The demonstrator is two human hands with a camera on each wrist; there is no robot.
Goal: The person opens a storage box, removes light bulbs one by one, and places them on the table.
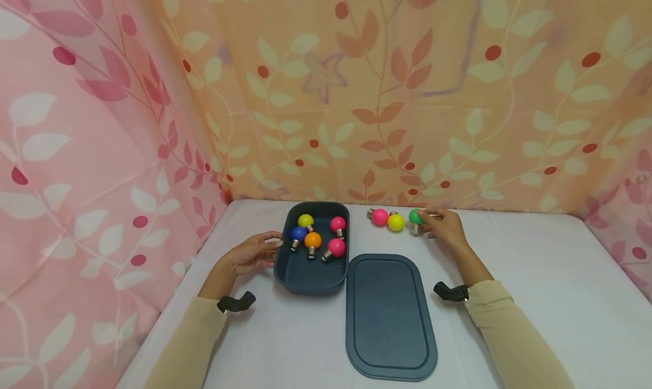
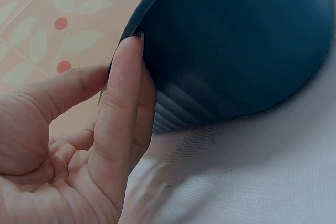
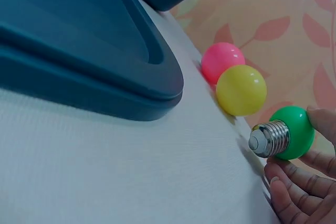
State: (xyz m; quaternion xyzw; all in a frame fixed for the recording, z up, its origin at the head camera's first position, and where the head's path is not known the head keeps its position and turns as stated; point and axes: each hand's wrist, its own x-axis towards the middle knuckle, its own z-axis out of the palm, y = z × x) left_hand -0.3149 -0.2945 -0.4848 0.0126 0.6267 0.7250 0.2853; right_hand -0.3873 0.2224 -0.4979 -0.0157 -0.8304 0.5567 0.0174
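In the head view, my left hand (image 1: 253, 253) is at the left side of a dark blue-grey box (image 1: 312, 284). Its thumb and fingertips hold the rim there, seen closely along the box wall (image 2: 231, 51) in the left wrist view. My right hand (image 1: 444, 226) pinches a green light bulb (image 1: 416, 217) by its round globe. The bulb's silver screw base (image 3: 269, 138) points away from the fingers. Just left of it lie a yellow bulb (image 1: 395, 222) and a pink bulb (image 1: 380, 217) on the white cloth.
Inside the box are a yellow bulb (image 1: 305, 221), a blue bulb (image 1: 297, 234), an orange bulb (image 1: 313, 240) and two pink ones. A flat dark lid (image 1: 390, 318) lies right of the box, toward me. Patterned curtains (image 1: 316, 123) enclose the white-covered table (image 1: 550, 276).
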